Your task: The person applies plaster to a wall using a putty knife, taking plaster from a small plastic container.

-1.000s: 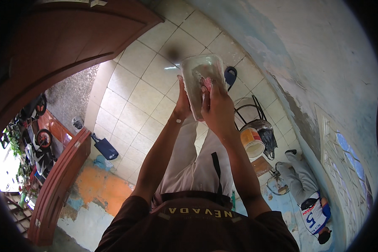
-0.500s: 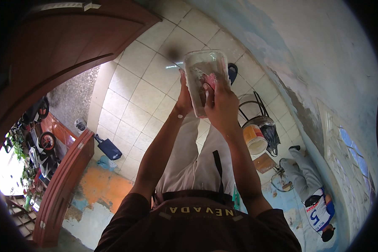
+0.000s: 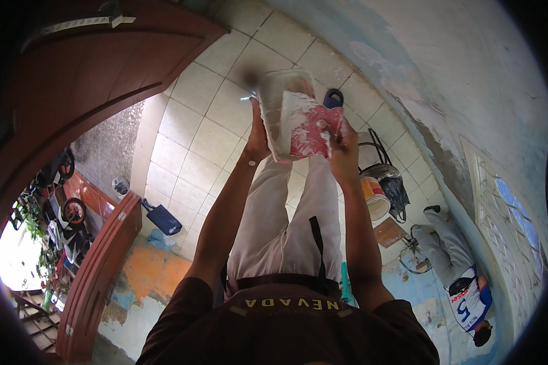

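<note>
My left hand (image 3: pixel 258 139) grips the left side of a clear, putty-smeared plastic tub (image 3: pixel 273 115), its thumb and fingers along the edge. In my right hand (image 3: pixel 343 152) is a flat red putty spreader (image 3: pixel 315 135) coated with white paste, pinched at its right side with the thumb on top. The spreader lies across the right part of the tub and covers much of its inside. Both hands are held out in front of me, above the tiled floor.
A dark slipper (image 3: pixel 333 98) lies on the tiles beyond the spreader. To the right stand a paint bucket (image 3: pixel 374 198) and a black plastic bag (image 3: pixel 396 193). A person (image 3: pixel 463 292) is farther right, near the peeling wall (image 3: pixel 420 79). A blue bag (image 3: pixel 163 219) is by the doorway.
My right hand has moved right and turned, bringing the spreader up out of the tub with its broad coated face showing. The tub has shifted slightly left with my left hand.
</note>
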{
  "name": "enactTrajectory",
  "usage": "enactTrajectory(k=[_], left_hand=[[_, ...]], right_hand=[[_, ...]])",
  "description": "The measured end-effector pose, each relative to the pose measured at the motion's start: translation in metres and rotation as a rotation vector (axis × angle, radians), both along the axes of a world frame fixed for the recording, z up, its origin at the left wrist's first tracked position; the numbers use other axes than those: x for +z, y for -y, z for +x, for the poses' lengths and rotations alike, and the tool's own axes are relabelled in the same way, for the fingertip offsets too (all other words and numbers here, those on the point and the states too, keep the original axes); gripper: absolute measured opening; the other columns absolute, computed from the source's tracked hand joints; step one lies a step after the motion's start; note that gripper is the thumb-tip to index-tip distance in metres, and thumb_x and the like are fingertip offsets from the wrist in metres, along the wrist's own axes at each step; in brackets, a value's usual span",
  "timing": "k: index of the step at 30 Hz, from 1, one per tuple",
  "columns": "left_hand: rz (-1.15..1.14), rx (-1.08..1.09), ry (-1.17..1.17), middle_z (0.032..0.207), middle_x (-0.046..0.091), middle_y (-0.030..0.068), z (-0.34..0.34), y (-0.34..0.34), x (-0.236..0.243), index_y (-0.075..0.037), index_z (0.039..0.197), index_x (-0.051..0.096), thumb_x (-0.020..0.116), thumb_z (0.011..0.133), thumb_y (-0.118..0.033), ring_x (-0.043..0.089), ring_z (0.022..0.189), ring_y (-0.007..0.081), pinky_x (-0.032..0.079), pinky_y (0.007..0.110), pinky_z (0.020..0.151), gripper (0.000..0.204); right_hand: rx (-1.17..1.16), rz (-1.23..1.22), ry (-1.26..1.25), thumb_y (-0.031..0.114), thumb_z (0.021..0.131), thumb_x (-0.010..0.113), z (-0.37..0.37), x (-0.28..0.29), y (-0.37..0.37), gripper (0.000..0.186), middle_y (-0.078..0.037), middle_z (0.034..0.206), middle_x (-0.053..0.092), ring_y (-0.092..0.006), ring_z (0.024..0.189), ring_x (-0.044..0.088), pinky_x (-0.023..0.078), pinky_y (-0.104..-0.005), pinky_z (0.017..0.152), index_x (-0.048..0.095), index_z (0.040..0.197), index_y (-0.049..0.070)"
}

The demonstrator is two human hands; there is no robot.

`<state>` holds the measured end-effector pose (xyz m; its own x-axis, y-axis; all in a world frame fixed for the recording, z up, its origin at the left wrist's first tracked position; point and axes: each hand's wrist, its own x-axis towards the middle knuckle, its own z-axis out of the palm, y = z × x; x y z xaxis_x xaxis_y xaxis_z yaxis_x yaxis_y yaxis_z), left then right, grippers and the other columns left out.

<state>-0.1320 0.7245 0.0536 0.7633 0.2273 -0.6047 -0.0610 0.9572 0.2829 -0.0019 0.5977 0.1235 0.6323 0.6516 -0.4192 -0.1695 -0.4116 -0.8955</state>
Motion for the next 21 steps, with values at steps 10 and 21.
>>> enactTrajectory(k=[10,21], left_hand=[[-0.061,0.01,0.092,0.146,0.034,0.0102,0.012,0.0,-0.007,-0.015,0.147,0.024,0.021,0.088,-0.072,0.038,0.131,0.0296,0.034,0.046,0.108,0.081],[-0.109,0.046,0.092,0.145,0.037,0.01,0.061,0.023,-0.034,-0.014,0.146,0.025,0.019,0.091,-0.069,0.041,0.129,0.0279,0.037,0.045,0.106,0.078]], right_hand=[[-0.44,0.354,-0.69,0.012,0.09,0.057,0.014,-0.013,0.025,0.028,-0.004,0.104,0.062,-0.0123,0.093,0.062,0.051,-0.0285,0.08,0.054,0.117,0.003],[-0.406,0.472,-0.513,0.014,0.09,0.054,0.038,-0.052,0.069,0.038,-0.01,0.128,0.052,-0.0176,0.118,0.052,0.045,-0.034,0.099,0.048,0.127,0.003]])
